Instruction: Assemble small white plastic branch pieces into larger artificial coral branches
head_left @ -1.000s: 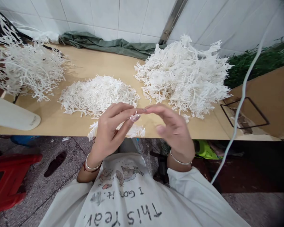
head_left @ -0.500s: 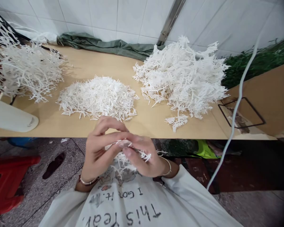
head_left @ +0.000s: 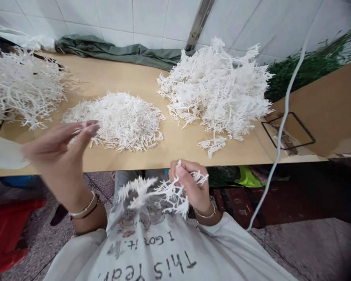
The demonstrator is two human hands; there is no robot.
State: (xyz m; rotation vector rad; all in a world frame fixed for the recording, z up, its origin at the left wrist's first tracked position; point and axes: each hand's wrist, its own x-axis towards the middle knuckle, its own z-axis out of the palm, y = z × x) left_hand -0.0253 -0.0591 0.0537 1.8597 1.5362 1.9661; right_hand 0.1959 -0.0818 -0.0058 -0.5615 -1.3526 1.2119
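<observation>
My right hand (head_left: 190,187) is closed round a white plastic branch sprig (head_left: 152,192), held low in front of my shirt below the table edge. My left hand (head_left: 57,154) is raised to the left over the table edge, thumb and fingertips pinched on a small white piece (head_left: 77,130) that I can barely make out. Just beyond it lies a flat heap of short white sprig pieces (head_left: 117,119). A tall pile of whole white branches (head_left: 219,88) sits at the right of the table (head_left: 175,146).
Another pile of white branches (head_left: 20,88) lies at the far left. A green cloth (head_left: 117,50) runs along the tiled wall. Green foliage (head_left: 310,66) and a cardboard box (head_left: 324,105) stand at the right. A white cable (head_left: 280,128) hangs down. A red stool (head_left: 6,230) is on the floor.
My hands have come apart. The left one swung left and up over the table with a small pinched piece; the right one stayed low, holding the sprig.
</observation>
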